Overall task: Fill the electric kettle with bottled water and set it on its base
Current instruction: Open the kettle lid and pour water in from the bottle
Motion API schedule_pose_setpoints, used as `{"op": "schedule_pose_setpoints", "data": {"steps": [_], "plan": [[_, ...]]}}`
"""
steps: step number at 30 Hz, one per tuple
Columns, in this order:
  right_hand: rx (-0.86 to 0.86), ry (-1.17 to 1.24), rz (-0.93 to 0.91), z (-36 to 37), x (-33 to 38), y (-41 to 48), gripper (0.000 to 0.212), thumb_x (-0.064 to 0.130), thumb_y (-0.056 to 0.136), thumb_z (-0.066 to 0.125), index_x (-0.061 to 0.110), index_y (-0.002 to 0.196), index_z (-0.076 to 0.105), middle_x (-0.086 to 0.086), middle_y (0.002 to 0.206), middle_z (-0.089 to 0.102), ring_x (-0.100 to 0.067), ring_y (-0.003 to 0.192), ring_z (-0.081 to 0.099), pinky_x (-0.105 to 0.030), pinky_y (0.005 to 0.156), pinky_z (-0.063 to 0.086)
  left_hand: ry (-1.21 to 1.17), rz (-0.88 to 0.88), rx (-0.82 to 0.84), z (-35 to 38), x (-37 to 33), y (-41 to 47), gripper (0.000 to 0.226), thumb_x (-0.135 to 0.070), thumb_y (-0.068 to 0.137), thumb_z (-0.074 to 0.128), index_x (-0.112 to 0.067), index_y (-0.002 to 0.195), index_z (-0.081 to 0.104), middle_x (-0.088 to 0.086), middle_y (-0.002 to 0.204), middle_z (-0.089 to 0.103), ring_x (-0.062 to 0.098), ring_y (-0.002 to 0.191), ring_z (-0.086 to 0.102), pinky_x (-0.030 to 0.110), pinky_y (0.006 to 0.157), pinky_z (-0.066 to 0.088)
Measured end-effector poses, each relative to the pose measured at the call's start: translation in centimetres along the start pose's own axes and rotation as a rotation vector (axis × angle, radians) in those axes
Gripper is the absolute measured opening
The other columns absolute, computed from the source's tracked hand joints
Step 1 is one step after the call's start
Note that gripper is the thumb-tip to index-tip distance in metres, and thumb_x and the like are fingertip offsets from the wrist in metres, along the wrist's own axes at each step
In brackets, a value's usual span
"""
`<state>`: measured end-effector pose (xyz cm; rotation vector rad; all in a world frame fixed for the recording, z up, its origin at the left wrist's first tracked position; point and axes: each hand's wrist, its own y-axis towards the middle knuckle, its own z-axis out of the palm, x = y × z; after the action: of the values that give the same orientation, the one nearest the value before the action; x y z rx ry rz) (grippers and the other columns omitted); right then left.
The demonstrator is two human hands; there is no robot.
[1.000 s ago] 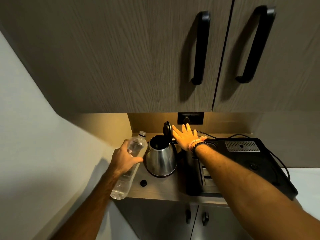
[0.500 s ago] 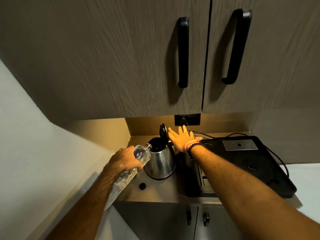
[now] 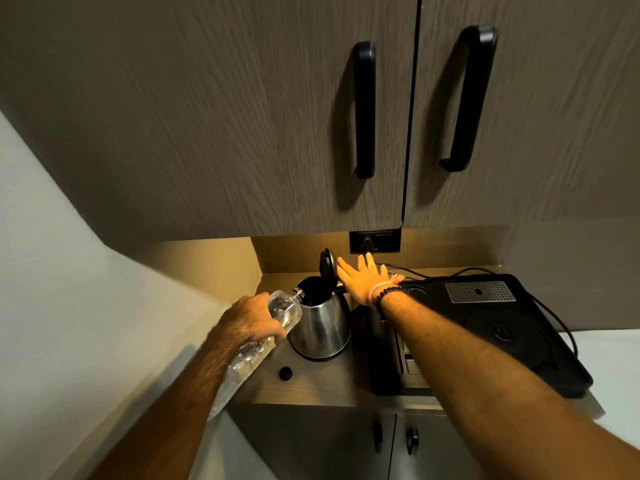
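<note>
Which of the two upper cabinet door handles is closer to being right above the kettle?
The left handle, on the wider left door. It hangs nearly above the kettle; the other handle is on the right door, further right.

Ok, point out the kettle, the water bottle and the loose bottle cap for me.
kettle (image 3: pixel 320 327): head view, on its steel body.
water bottle (image 3: pixel 282 308): head view, on its clear shoulder, just past the left hand's fingers.
bottle cap (image 3: pixel 285 373): head view, on the cap's top, on the counter in front of the kettle.
</note>
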<state>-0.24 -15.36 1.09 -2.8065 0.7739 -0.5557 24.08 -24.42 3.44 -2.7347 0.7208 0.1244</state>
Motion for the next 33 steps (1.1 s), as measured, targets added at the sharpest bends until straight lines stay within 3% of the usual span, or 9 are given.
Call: {"op": "schedule_pose_setpoints", "data": {"steps": [26, 33], "plan": [[0.009, -0.031, 0.006, -0.1, 0.1, 0.0, 0.064, 0.07, 0.095, 0.01, 0.045, 0.153, -0.003, -0.006, 0.166, -0.01, -0.031, 0.151, -0.014, -0.068, 0.112, -0.009, -0.093, 0.001, -0.04, 1.4, 1.0, 0.8, 0.089, -0.046, 0.046, 0.083, -0.024, 0.125, 0.047, 0.006, 0.118, 0.063, 0.027, 0.1, 0.06, 0.044, 0.086, 0.057], [0.013, -0.04, 0.002, -0.3, 0.2, -0.4, 0.064, 0.069, 0.096, 0.012, 0.044, 0.153, -0.002, -0.007, 0.166, -0.008, -0.031, 0.151, -0.013, -0.067, 0.112, -0.008, -0.254, -0.002, -0.162, 3.1, 1.6, 0.9, 0.085, -0.054, 0.044, 0.082, -0.03, 0.117, 0.044, 0.003, 0.114, 0.066, 0.022, 0.089, 0.059, 0.037, 0.081, 0.055]]}}
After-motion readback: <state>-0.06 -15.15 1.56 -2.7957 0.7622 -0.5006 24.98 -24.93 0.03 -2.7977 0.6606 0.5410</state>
